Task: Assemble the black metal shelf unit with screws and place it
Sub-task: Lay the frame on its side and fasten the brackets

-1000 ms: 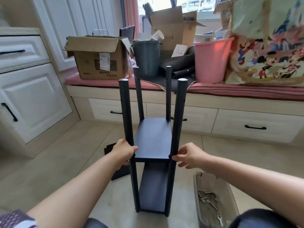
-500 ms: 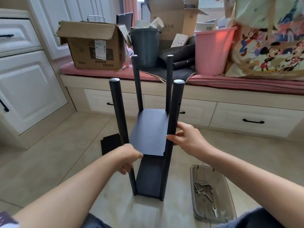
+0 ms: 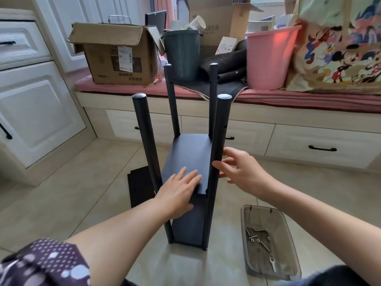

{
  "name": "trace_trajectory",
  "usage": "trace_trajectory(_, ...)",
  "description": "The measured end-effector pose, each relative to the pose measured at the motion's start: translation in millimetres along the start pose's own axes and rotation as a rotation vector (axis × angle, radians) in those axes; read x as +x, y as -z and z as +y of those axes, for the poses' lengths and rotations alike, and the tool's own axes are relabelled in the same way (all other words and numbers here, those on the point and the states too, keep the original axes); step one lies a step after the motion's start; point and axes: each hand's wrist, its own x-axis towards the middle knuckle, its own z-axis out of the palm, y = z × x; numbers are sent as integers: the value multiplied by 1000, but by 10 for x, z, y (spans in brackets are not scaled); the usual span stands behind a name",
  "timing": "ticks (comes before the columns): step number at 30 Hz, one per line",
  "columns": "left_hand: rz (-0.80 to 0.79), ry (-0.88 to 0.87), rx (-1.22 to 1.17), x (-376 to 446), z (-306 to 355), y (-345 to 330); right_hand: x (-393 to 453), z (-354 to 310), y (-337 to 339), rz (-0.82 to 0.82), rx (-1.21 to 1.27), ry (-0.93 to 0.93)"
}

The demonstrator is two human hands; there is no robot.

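Left hand (image 3: pixel 179 190) now flat on shelf (image 3: pixel 189 159), off post.

Left hand (image 3: pixel 179 190) flat on shelf (image 3: pixel 190 159)

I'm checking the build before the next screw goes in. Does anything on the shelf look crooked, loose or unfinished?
The four posts splay slightly, perhaps lens distortion. Above the upper board they stand bare, with open screw holes. A spare black panel lies on the floor, so a board looks unmounted.

My left hand (image 3: pixel 179 190) lay flat, palm down, fingers straight and pointing far. My right hand (image 3: pixel 240 172) hovered just right of it, fingers spread loosely.
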Motion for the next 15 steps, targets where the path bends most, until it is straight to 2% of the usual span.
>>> trace_trajectory(4, -39, 22, 53, 92, 35, -136, -15, 22, -1, -2, -13, 23)
trace_trajectory(15, -55, 63, 8, 250, 23, -252, 35, 90, 20, -5, -56, 72)
